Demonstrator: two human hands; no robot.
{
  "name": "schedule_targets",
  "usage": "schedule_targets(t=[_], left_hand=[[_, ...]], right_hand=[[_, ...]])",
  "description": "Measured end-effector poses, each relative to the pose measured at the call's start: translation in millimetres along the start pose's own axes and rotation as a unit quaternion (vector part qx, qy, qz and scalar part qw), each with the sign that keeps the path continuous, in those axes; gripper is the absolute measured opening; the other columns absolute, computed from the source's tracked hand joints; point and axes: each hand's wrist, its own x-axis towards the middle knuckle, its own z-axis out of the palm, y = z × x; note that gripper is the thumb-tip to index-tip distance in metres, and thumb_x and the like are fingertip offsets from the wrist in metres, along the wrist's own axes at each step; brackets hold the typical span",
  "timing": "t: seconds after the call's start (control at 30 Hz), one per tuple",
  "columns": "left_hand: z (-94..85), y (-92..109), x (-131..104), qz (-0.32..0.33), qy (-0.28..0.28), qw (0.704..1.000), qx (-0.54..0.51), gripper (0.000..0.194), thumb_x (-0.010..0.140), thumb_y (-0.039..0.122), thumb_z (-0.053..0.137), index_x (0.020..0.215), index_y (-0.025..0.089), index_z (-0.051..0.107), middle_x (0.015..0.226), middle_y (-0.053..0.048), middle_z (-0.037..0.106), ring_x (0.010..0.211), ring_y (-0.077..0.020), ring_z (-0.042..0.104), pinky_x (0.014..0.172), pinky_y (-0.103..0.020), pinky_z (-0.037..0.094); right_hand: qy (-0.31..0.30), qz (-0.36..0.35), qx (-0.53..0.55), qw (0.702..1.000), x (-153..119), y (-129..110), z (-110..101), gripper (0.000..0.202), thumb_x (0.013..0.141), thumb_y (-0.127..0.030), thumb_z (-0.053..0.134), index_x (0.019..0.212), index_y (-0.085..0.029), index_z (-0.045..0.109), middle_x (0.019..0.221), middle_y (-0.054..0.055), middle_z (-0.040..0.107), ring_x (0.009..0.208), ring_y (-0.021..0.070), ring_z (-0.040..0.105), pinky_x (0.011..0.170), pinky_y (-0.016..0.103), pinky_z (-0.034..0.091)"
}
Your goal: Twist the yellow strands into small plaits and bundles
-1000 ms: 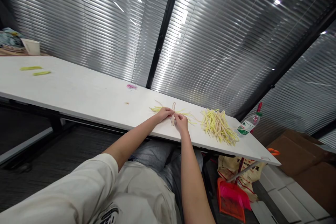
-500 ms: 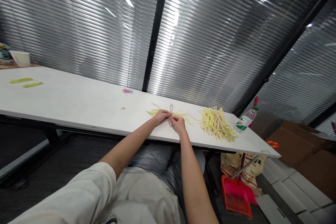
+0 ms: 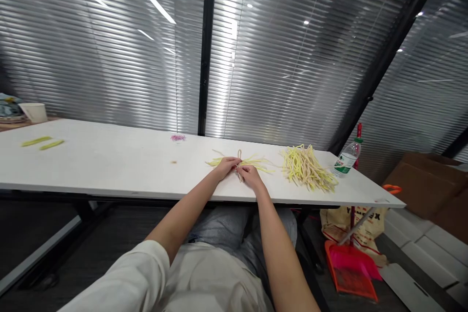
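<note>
Left hand and right hand both pinch the beige strand across yellow strands; uneven pull could, in my judgement, skew the loose bundle.

Bottle and strand pile block the table's right.

Hands pinching a beige cord over yellow strands, white table, strand pile beside bottle
</note>
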Motion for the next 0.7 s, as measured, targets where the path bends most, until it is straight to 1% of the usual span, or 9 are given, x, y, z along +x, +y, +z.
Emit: schedule_targets(t=[0.1,0.17,0.23,0.33,0.43,0.5,0.57,0.63,0.7], left_hand=[[-1.2,2.5,0.4,-0.014,0.026,0.999,-0.043,0.030,0.060,0.031,0.077,0.077,0.009,0.066,0.059,0.000,0.058,0.051,-0.0064,0.049,0.051,-0.020,0.036],[-2.5,4.5,1.3,-0.031,0.048,0.995,-0.076,0.026,0.062,0.028,0.076,0.077,0.010,0.064,0.060,0.001,0.058,0.051,-0.0054,0.050,0.050,-0.018,0.037],[-4.3,6.1,2.4,-0.046,0.061,0.991,-0.112,0.022,0.066,0.027,0.074,0.078,0.012,0.063,0.062,0.001,0.058,0.051,-0.0048,0.051,0.050,-0.016,0.039],[-6.7,7.1,3.2,-0.049,0.069,0.985,-0.153,0.018,0.071,0.026,0.070,0.079,0.014,0.061,0.065,0.000,0.060,0.053,-0.0048,0.054,0.054,-0.016,0.043],[-7.5,6.6,2.4,-0.053,0.070,0.984,-0.156,0.017,0.073,0.026,0.069,0.081,0.015,0.060,0.068,-0.001,0.061,0.056,-0.0058,0.057,0.056,-0.017,0.045],[-7.0,5.8,1.4,-0.056,0.062,0.986,-0.145,0.017,0.072,0.026,0.070,0.082,0.015,0.061,0.070,-0.002,0.063,0.059,-0.0071,0.059,0.057,-0.017,0.045],[-6.2,4.9,0.7,-0.057,0.053,0.989,-0.127,0.018,0.071,0.025,0.071,0.083,0.014,0.062,0.071,-0.002,0.064,0.062,-0.0084,0.060,0.058,-0.018,0.045],[-5.3,4.2,0.3,-0.055,0.052,0.991,-0.112,0.019,0.069,0.025,0.073,0.080,0.014,0.063,0.070,-0.002,0.064,0.063,-0.0089,0.060,0.059,-0.018,0.044],[-4.5,3.5,0.2,-0.054,0.057,0.992,-0.102,0.019,0.067,0.025,0.074,0.077,0.013,0.063,0.068,-0.002,0.063,0.062,-0.0088,0.059,0.060,-0.020,0.043]], right_hand=[[-0.025,-0.024,0.006,0.999,1.8,0.3,-0.6,0.035,0.075,-0.047,0.054,0.056,-0.017,0.057,0.051,-0.003,0.049,0.051,0.0108,0.041,0.052,0.023,0.032],[0.006,-0.031,0.022,0.999,4.2,2.5,-1.1,0.035,0.078,-0.046,0.051,0.061,-0.017,0.060,0.053,-0.002,0.050,0.052,0.0110,0.042,0.053,0.023,0.034],[0.034,-0.019,0.050,0.998,6.6,5.6,-1.0,0.033,0.079,-0.045,0.050,0.070,-0.017,0.064,0.056,-0.002,0.053,0.051,0.0107,0.043,0.052,0.024,0.036],[0.033,-0.002,0.089,0.995,8.4,9.0,0.0,0.032,0.076,-0.042,0.054,0.092,-0.016,0.066,0.068,0.001,0.061,0.050,0.0105,0.047,0.051,0.024,0.040],[0.019,-0.010,0.102,0.995,7.7,8.9,1.0,0.043,0.069,-0.040,0.064,0.105,-0.017,0.063,0.085,0.006,0.066,0.056,0.0114,0.054,0.055,0.026,0.046],[0.027,-0.013,0.106,0.994,7.1,7.1,1.1,0.046,0.064,-0.041,0.070,0.104,-0.017,0.065,0.094,0.008,0.066,0.059,0.0117,0.057,0.057,0.027,0.048],[0.041,-0.011,0.111,0.993,7.0,5.1,0.6,0.046,0.062,-0.042,0.073,0.099,-0.017,0.067,0.097,0.009,0.067,0.058,0.0116,0.057,0.057,0.027,0.049],[0.051,-0.003,0.119,0.992,7.2,3.4,-0.1,0.043,0.061,-0.044,0.073,0.094,-0.016,0.069,0.093,0.008,0.068,0.056,0.0117,0.057,0.056,0.027,0.048],[0.058,0.007,0.128,0.990,7.6,2.5,-0.6,0.042,0.062,-0.045,0.072,0.092,-0.016,0.070,0.085,0.007,0.069,0.054,0.0119,0.057,0.054,0.027,0.047]])
